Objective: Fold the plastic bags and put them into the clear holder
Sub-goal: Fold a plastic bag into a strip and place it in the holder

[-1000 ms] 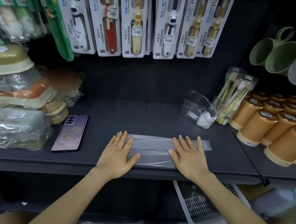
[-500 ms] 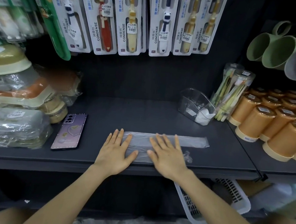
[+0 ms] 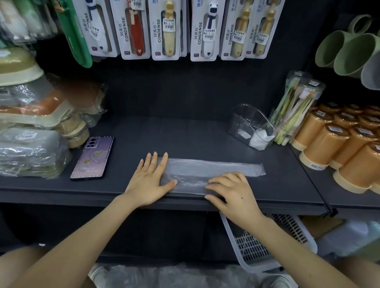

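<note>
The plastic bag (image 3: pixel 196 174) lies at the front of the dark shelf (image 3: pixel 185 134) as a long flat strip running 9 to 3 o'clock. It is cloudy, lightly wrinkled, and its far-right end is cut square.

Half a second ago your right hand (image 3: pixel 230 192) lay flat with spread fingers on the strip's middle. Now it sits toward the strip's 4 o'clock, fingers bent and aimed left along the near edge. Whether it pinches the film or only presses it, you cannot tell from here. Your left hand (image 3: pixel 149 181) presses the 9 o'clock end with straight, spread fingers.

That suggests smoothing is over and another fold is starting.

The clear holder (image 3: pixel 251 127) stands at the bag's 1 o'clock, well apart, with white folded material inside. A phone (image 3: pixel 92 158) lies at 9 o'clock.
</note>
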